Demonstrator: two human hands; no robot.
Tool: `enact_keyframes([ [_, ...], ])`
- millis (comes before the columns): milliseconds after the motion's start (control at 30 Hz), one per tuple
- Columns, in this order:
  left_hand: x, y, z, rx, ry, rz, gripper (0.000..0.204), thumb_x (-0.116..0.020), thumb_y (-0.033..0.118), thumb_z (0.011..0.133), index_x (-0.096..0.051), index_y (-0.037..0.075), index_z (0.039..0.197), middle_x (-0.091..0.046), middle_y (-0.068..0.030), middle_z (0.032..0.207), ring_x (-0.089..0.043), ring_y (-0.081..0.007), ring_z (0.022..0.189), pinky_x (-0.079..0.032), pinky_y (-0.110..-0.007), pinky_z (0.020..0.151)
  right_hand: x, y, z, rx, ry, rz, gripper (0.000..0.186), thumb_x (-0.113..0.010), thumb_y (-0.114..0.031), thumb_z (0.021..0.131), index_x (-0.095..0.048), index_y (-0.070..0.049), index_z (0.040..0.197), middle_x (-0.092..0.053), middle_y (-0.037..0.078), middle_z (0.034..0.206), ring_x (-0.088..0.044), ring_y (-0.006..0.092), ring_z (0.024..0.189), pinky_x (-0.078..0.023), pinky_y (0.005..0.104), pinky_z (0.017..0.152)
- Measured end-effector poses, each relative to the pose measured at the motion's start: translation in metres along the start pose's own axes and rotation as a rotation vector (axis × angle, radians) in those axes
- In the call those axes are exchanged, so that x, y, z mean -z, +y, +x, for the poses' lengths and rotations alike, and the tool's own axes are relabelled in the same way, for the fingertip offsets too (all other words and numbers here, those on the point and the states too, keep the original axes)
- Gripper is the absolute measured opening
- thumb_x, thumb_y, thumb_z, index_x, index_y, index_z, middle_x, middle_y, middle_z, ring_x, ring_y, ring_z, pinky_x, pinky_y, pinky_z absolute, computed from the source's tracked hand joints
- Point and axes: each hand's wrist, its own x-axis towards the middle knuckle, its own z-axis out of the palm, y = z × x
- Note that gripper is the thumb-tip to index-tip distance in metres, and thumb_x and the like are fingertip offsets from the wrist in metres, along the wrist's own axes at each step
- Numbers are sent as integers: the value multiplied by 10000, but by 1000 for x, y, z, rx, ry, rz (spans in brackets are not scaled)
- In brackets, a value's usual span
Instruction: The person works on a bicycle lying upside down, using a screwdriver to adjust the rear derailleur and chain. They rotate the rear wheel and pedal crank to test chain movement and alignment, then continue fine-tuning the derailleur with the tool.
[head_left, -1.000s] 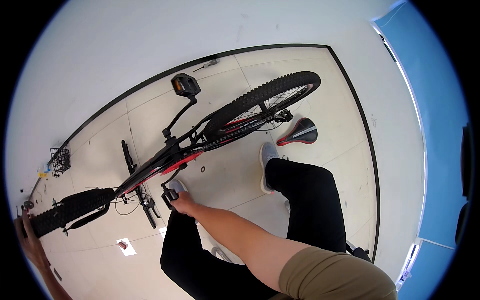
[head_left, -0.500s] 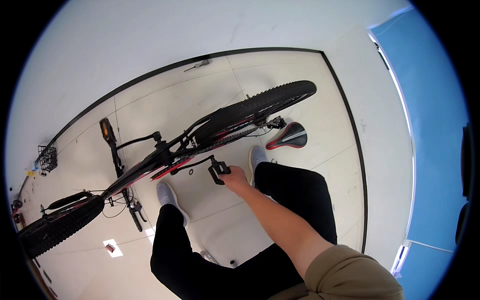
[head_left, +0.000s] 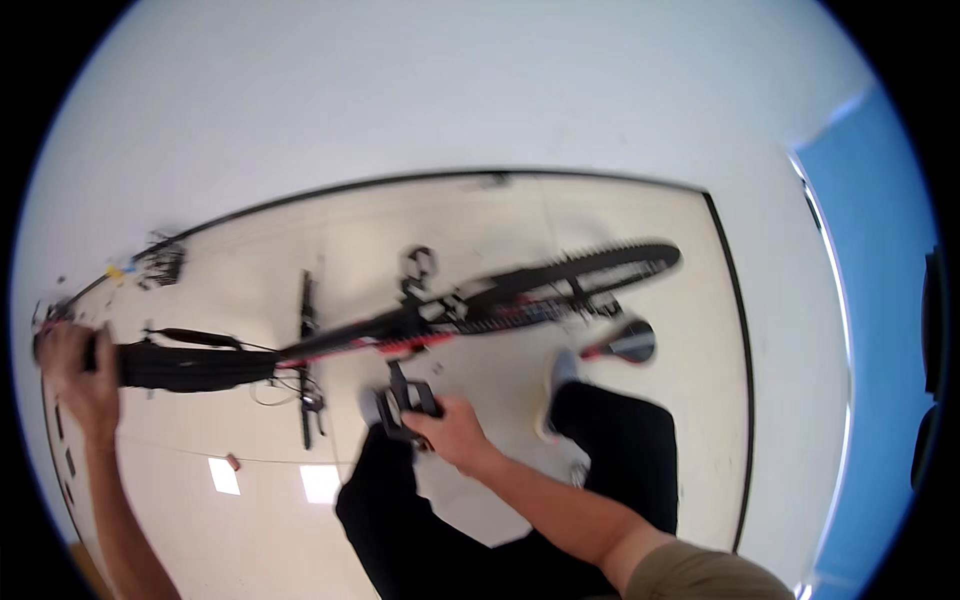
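An upside-down bicycle with a black and red frame (head_left: 345,338) stretches across the floor before me. My right hand (head_left: 455,432) is closed around the black pedal (head_left: 418,402), which sits at the end of its crank on the near side. At the far left, my left hand (head_left: 82,378) has its fingers wrapped over the knobbly tyre of the front wheel (head_left: 195,367). The rear wheel (head_left: 640,262) reaches out to the right. Motion blurs much of the bicycle.
A black and red saddle (head_left: 630,343) lies on the floor beside the rear wheel. A black wire basket (head_left: 163,262) stands at the far left, by the wall. A small reddish object (head_left: 233,462) lies nearer me. My feet are on the floor close to the bicycle.
My left hand has come into view and taken hold of the front tyre. The pedal and my right hand have moved nearer and left, with the crank turned. The whole view has shifted.
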Motion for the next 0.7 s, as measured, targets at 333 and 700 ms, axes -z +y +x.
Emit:
enact_keyframes([
  [333,38,27,20,193,-256,-52,225,-726,201,878,-696,3,979,-676,-107,960,-603,-302,1018,-346,-444,1130,-98,88,91,-96,-92,-68,276,-745,-206,897,-686,53,971,-658,63,759,-586,132,542,-515,304,525],
  [700,-19,-137,-18,293,-269,-370,280,-502,195,1050,-618,32,1246,-594,-62,981,-537,-149,901,-433,-261,860,47,214,229,-103,378,-455,222,-734,-131,813,-686,64,906,-699,160,745,-687,244,564,-531,365,477],
])
